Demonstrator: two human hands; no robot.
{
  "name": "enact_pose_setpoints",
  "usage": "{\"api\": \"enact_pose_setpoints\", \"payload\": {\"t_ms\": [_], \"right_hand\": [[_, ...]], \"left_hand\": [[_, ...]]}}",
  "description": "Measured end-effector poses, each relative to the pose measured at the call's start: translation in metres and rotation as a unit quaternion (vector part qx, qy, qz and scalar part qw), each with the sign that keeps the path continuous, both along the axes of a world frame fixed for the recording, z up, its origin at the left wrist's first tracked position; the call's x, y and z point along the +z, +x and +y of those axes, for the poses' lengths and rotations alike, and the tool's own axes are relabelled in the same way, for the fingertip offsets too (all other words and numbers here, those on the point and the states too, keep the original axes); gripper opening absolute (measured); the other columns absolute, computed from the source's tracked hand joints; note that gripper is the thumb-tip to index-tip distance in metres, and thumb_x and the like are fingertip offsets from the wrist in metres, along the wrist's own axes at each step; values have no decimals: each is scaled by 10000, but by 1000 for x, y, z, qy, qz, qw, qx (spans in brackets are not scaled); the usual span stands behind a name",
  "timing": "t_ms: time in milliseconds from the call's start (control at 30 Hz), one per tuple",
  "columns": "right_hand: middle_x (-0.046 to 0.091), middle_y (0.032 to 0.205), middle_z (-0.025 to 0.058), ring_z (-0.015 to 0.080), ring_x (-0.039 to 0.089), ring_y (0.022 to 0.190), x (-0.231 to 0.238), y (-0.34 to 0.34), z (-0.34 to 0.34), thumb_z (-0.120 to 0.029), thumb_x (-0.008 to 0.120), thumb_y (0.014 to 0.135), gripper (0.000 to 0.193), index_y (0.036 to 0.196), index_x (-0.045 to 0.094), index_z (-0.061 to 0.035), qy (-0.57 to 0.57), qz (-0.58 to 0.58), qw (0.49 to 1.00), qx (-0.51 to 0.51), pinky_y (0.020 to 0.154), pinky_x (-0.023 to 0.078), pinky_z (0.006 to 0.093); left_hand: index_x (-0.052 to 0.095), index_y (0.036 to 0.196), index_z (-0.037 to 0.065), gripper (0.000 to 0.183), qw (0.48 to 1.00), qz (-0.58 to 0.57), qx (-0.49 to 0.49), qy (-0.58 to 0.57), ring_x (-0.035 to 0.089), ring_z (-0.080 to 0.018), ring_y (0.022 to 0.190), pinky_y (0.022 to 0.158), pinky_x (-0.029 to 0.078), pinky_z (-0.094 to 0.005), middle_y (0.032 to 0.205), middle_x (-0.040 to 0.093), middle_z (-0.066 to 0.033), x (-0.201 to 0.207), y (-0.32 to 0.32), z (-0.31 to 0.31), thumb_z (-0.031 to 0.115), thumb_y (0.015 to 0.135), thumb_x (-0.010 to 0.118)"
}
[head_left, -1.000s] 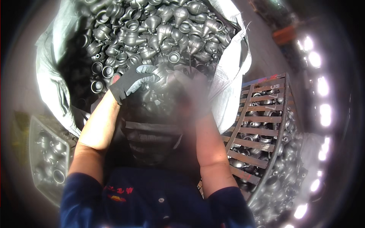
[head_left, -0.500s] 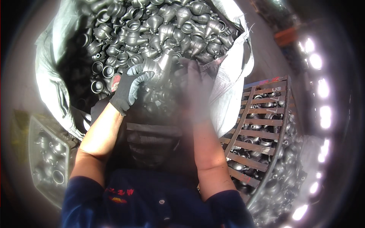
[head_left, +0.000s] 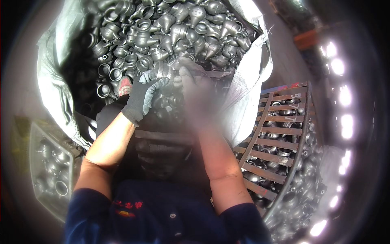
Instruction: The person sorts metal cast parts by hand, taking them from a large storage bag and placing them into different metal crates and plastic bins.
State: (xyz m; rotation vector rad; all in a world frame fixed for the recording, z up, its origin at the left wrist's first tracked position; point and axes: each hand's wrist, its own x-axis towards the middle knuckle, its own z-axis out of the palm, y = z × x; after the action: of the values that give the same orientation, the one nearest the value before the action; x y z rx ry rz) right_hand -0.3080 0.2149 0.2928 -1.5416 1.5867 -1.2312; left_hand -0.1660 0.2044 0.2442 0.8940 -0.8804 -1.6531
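My left hand (head_left: 140, 97), in a dark glove with grey-blue fingers, is closed around a grey cast-metal pipe fitting (head_left: 164, 71). The fitting's ribbed, ring-shaped end shows beyond the fingertips. Close on its right is my gloved right hand (head_left: 196, 87), smeared by blur and haze; whether it grips anything does not show. A dark narrow strip (head_left: 217, 74) sticks out beside the right hand, its kind unclear. Beyond both hands, a heap of similar fittings (head_left: 178, 34) fills a large white woven sack (head_left: 53, 81).
On the right stands a rusty slatted metal rack (head_left: 280, 131), with more fittings (head_left: 292, 203) under and beside it. A pale plastic bin (head_left: 34, 162) at the left holds several fittings. A red-and-white shoe (head_left: 124, 86) shows beside my left hand.
The fitting has turned and shifted left, its ribbed end now beside my left fingers. My right hand has moved left and inward, nearer the left hand.
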Motion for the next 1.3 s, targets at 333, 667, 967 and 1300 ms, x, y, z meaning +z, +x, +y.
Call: {"api": "enact_pose_setpoints", "payload": {"t_ms": [333,667,967,1300], "right_hand": [[629,806,54,55,549,570,11,0,13,-3,538,852,189,1026,611,-21,18,-115,992,40,481,444,174],[622,717,17,17,473,517,12,-23,7,-112,488,878,208,1014,627,-37,64,-259,964,-17,442,341,149],[619,795,35,79,543,630,-6,-20,7,-99,466,878,229,1016,622,-4,60,-211,976,-3,538,417,187],[580,856,82,144,563,700,-3,-18,26,-193,384,934,331,1183,507,-12,137,-305,942,38,660,485,269]], "left_hand": [[583,1035,5,211,998,53,20,22,584,-116,888,811,465,-262,951,630,-39,-1,11,-4,-5,840,505],[616,1011,14,196,989,142,44,5,581,-120,891,794,460,-247,949,634,-45,26,23,-2,50,824,569],[603,1056,-4,259,965,139,220,-33,575,-126,894,865,414,-254,943,633,-56,53,140,77,101,821,574],[613,986,-2,202,734,-272,621,-37,560,-87,691,627,430,-188,838,627,-41,48,377,200,105,817,646]]}}
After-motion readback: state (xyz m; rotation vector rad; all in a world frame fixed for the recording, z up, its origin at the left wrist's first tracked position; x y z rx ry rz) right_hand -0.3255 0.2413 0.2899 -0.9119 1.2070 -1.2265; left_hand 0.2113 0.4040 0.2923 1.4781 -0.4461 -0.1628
